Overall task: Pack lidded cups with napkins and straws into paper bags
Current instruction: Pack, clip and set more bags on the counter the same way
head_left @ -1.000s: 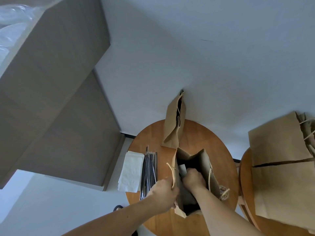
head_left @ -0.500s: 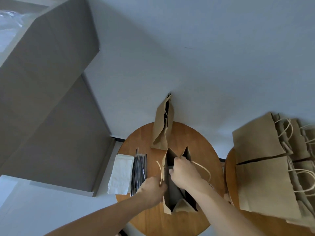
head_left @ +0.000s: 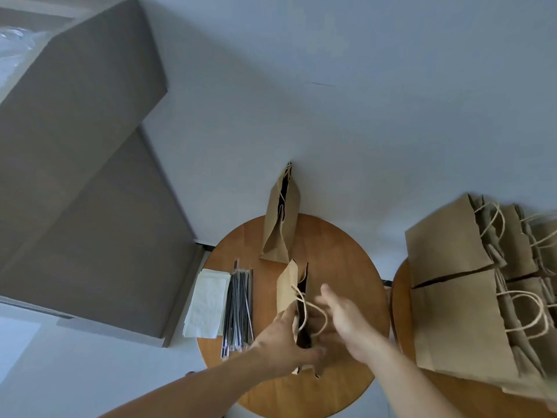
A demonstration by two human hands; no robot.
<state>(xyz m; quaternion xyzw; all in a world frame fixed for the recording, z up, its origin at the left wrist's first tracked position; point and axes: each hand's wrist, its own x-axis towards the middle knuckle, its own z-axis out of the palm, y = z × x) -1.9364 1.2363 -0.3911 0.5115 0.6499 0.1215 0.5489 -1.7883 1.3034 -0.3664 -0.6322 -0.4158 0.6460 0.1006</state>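
Observation:
A brown paper bag (head_left: 287, 286) stands on the round wooden table (head_left: 346, 260), pressed nearly flat, its twine handles loose at the top. My left hand (head_left: 281, 342) grips the bag's near left side, fingers along the paper and thumb beneath. My right hand (head_left: 343, 324) hovers just right of the bag by a handle loop, blurred, with fingers spread and nothing in it. A stack of white napkins (head_left: 208, 303) and a bundle of dark wrapped straws (head_left: 239, 306) lie at the table's left. The bag's inside is hidden.
A second paper bag (head_left: 281, 224) stands at the table's far edge against the white wall. Several flat paper bags (head_left: 452, 312) are piled on another wooden table (head_left: 399, 300) at the right. A grey cabinet (head_left: 90, 176) with clear plastic items (head_left: 15, 43) on top rises at the left.
My right hand has come out of the bag and now hovers open beside it. The bag's mouth has gone from wide open to nearly flat. My left hand still holds the bag.

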